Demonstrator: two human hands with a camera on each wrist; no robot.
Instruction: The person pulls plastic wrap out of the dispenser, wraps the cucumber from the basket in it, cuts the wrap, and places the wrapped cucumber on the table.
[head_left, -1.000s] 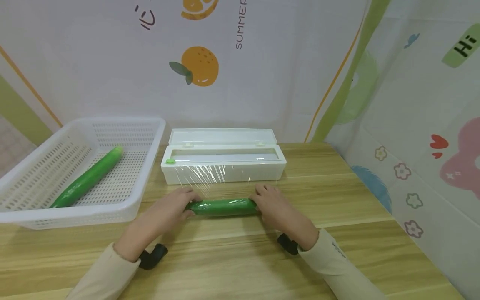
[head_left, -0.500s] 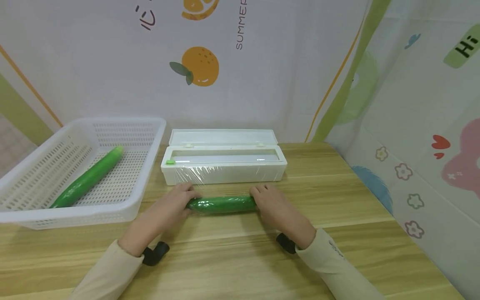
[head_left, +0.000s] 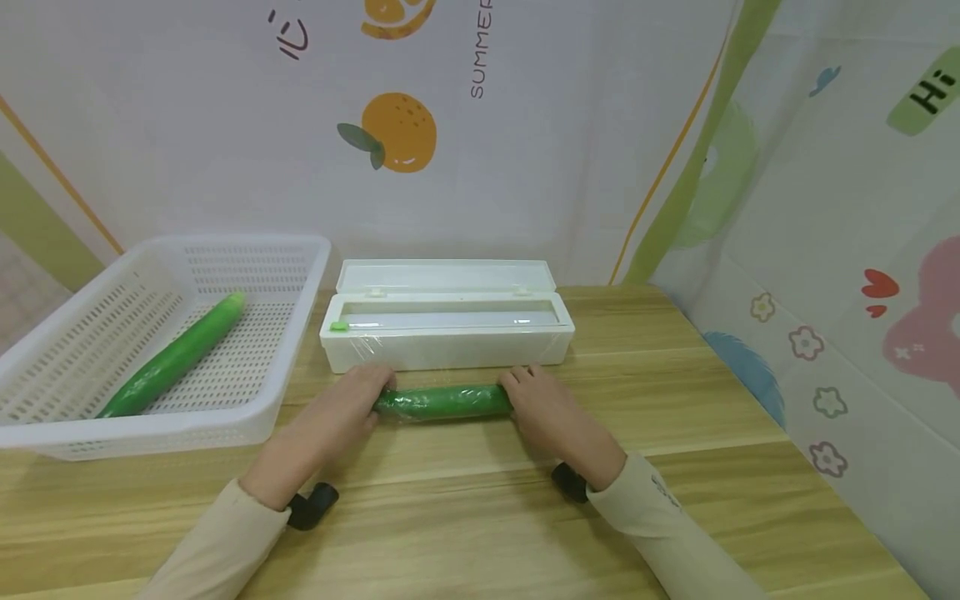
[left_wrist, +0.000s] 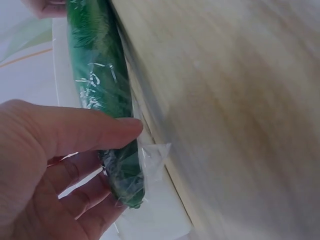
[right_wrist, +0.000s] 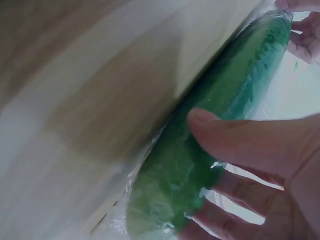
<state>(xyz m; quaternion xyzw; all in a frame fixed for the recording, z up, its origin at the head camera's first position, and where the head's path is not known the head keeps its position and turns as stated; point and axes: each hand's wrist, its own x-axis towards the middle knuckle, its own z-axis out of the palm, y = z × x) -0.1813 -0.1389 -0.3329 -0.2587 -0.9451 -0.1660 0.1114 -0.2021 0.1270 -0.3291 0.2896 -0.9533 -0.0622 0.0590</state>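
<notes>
A green cucumber lies crosswise on the table, covered in clear cling film. My left hand grips its left end, thumb on the near side and fingers beyond. Around the right end my right hand holds it the same way. In the left wrist view, a loose flap of film sticks out beside the thumb. Wrinkled film also covers the cucumber in the right wrist view. Just behind stands a white cling film dispenser, its lid raised; faint film runs down its front toward the cucumber.
A white perforated basket stands at the left, with another cucumber inside. On the dispenser's left end is a small green slider. A printed curtain hangs behind the wooden table.
The cucumber and both hands have moved a little away from me, toward the dispenser. The visible span of film between them has shortened, and the wrap on the cucumber looks more wrinkled.
</notes>
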